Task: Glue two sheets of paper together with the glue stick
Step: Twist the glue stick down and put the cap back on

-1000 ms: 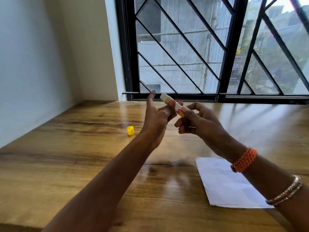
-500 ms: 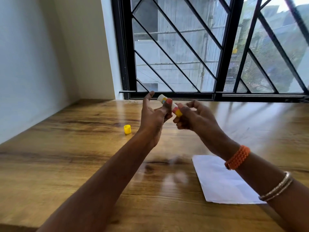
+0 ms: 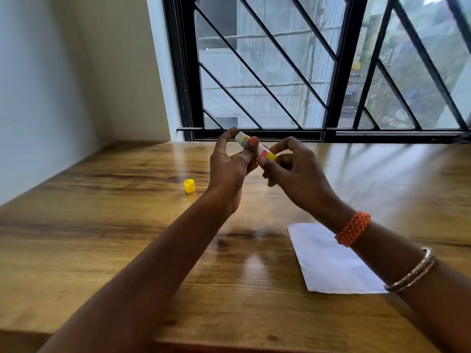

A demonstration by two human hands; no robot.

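Above the wooden counter [image 3: 102, 250], my left hand [image 3: 229, 169] pinches the uncapped glue stick [image 3: 254, 147] while my right hand [image 3: 293, 174] grips its base, likely to twist glue out.

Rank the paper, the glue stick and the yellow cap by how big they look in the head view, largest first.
1. paper, nearest the camera
2. glue stick, partly hidden by fingers
3. yellow cap

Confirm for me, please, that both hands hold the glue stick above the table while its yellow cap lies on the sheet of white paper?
Not quite. The head view shows the yellow cap on the bare wooden table, left of the hands and well apart from the white paper. The left hand and right hand do hold the glue stick.
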